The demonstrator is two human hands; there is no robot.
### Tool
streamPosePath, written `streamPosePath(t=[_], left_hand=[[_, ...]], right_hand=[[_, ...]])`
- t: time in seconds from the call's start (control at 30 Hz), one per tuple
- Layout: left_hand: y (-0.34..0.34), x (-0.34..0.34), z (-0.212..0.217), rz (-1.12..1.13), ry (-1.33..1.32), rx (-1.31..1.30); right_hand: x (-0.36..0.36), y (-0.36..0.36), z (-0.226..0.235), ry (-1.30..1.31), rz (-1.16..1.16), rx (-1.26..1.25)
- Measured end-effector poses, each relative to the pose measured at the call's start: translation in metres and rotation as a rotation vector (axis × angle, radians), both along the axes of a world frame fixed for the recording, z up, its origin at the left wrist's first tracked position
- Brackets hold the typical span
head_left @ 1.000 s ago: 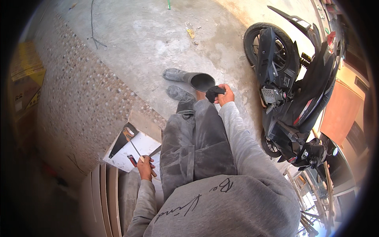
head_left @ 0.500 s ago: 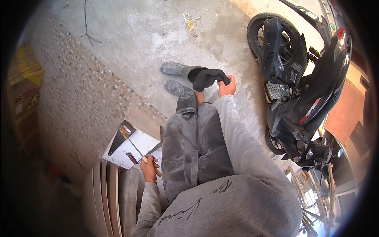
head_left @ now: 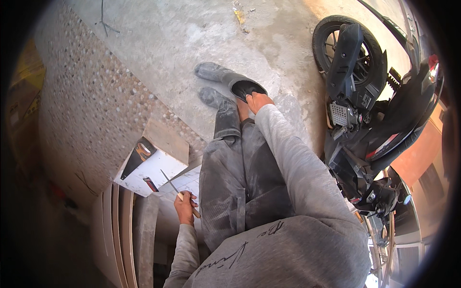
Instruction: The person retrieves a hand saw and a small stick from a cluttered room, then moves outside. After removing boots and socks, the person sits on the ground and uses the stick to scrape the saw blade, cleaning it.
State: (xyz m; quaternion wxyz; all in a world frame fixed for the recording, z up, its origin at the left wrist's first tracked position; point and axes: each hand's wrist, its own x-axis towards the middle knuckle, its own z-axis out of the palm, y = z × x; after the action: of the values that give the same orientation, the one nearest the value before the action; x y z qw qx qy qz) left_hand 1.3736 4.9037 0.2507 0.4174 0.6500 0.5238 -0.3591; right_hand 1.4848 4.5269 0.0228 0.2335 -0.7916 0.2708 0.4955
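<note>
Nearest the camera, the person's grey sweatshirt fills the lower edge, and both sleeves run out from it. The left hand is clenched round the pale wooden handle of a slim pointed tool; the handle passes through the fist and its thin metal blade sticks out above the knuckles, slanting up and to the left over a white sheet that lies on a stack of boards. On that sheet, just beyond the blade tip, lie a small red-and-black object and a handsaw with a black and orange grip.

Further out, dusty grey trousers lead to the feet. The right hand is at the end of the outstretched right sleeve, its fingers curled over the near rim of a grey rubber boot and grasping it; the boot's dark opening sits directly under the fingertips, while its foot part points away to the left on the concrete floor. A second grey boot lies just beside it, nearer the leg.

To the right stands a black motor scooter, its rear wheel farthest away.
</note>
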Motion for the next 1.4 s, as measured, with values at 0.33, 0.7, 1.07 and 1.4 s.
streamPosePath(t=[0.33,0.7,1.07,1.4], left_hand=[[-0.011,-0.018,-0.005,0.046,0.045,0.004],[-0.016,-0.045,0.014,0.056,0.063,0.089],[-0.016,-0.078,-0.005,-0.179,0.027,0.122],[-0.030,-0.044,0.007,-0.309,0.036,0.162]], right_hand=[[-0.026,0.014,-0.004,-0.673,0.142,-0.017],[0.011,-0.046,0.010,-0.682,-0.027,-0.139],[-0.015,-0.171,-0.025,-0.444,-0.064,-0.366],[-0.040,-0.211,-0.051,-0.385,-0.235,-0.298]])
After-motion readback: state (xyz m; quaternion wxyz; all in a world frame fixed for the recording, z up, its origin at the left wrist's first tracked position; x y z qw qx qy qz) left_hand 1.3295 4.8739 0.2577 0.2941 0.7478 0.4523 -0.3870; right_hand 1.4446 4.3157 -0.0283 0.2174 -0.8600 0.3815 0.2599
